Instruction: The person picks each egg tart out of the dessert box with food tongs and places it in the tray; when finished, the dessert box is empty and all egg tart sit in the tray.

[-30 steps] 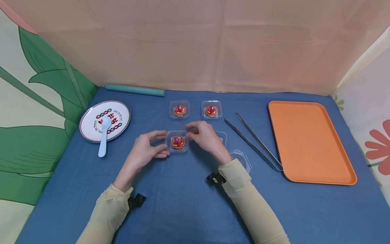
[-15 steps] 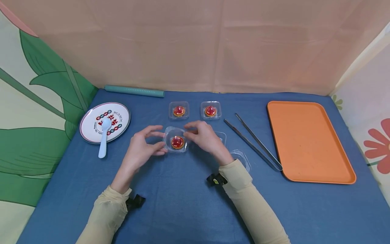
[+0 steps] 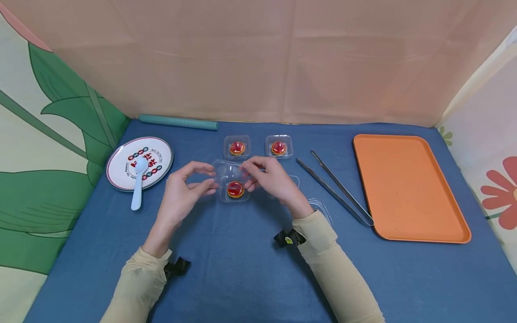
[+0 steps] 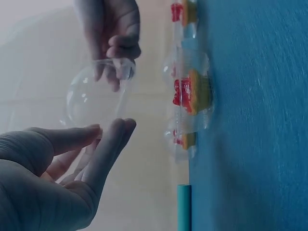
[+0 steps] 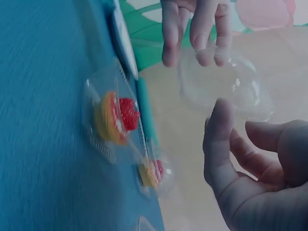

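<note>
Both hands pinch a clear domed plastic lid (image 4: 94, 94) by opposite edges, raised above an uncovered clear box base (image 5: 98, 137). My left hand (image 3: 177, 193) has thumb and fingertips at the lid's left edge; my right hand (image 3: 272, 179) grips its right edge. A small tart (image 3: 235, 189) with a glossy red topping sits in the base on the blue cloth. Behind it stand two more clear boxes, each with a red-topped tart: the left box (image 3: 231, 155) and the right box (image 3: 286, 153).
More clear plastic pieces (image 3: 321, 207) lie partly hidden by the right arm. Metal tongs (image 3: 335, 186) rest beside an orange tray (image 3: 412, 188) at right. At left, a white plate (image 3: 121, 163) bears a pale blue spoon (image 3: 137, 193). A teal rod (image 3: 177, 121) lies along the back edge.
The clear lid, earlier low over the front tart, has risen and shifted slightly back and left. Both hands have risen with it; the tart and base remain in place.
</note>
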Demonstrator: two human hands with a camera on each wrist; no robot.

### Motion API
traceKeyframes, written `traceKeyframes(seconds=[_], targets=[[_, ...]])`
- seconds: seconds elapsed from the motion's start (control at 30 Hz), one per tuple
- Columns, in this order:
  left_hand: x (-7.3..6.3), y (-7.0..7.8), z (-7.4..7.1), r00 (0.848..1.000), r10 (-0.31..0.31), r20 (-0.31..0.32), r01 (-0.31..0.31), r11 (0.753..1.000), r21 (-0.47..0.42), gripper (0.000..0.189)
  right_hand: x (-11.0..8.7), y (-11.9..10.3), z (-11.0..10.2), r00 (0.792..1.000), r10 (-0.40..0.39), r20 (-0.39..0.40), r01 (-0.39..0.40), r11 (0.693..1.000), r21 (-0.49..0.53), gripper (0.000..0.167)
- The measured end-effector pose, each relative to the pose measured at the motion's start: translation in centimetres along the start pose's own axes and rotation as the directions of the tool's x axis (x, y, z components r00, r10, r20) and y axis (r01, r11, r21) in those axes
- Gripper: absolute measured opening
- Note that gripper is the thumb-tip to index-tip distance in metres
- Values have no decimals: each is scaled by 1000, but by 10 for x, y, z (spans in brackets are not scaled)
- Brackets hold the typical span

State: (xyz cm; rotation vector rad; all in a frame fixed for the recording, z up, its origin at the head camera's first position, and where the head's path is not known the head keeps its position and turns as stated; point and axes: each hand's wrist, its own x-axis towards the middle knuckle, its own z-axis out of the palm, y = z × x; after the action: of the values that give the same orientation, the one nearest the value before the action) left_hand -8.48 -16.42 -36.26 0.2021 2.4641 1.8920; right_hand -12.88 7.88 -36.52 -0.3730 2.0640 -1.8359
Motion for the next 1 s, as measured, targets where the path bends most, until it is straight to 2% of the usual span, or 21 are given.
traceKeyframes(seconds=[0.1, 0.2, 0.33, 0.47, 0.63, 0.77, 1.0], targets=[[0, 0, 2, 997, 58, -45, -55, 996, 69, 20, 0, 0, 1, 1000, 2, 11, -2, 997, 76, 25], [0, 0, 4, 990, 113, -83, -102, 987, 126, 14, 1, 1, 1, 1000, -29, -9, 30, 994, 101, 24], [1, -1, 4, 982, 131, -138, -108, 981, 161, 12, 3, 1, 4, 995, -78, -59, 83, 993, 85, 25], [1, -1, 2, 978, 108, -180, -81, 985, 152, 17, 5, 2, 8, 988, -108, -107, 114, 992, 57, 26], [3, -4, -4, 979, 89, -182, -80, 995, 54, 22, 12, 6, 13, 981, -130, -145, 133, 991, 7, 29], [5, -8, -15, 984, 58, -171, -58, 998, 4, 27, 21, 10, 19, 980, -152, -126, 143, 987, -78, 28], [9, -19, -38, 984, -68, -164, 61, 997, -45, 29, 33, 8, 38, 987, -148, -69, 129, 965, -230, 26]])
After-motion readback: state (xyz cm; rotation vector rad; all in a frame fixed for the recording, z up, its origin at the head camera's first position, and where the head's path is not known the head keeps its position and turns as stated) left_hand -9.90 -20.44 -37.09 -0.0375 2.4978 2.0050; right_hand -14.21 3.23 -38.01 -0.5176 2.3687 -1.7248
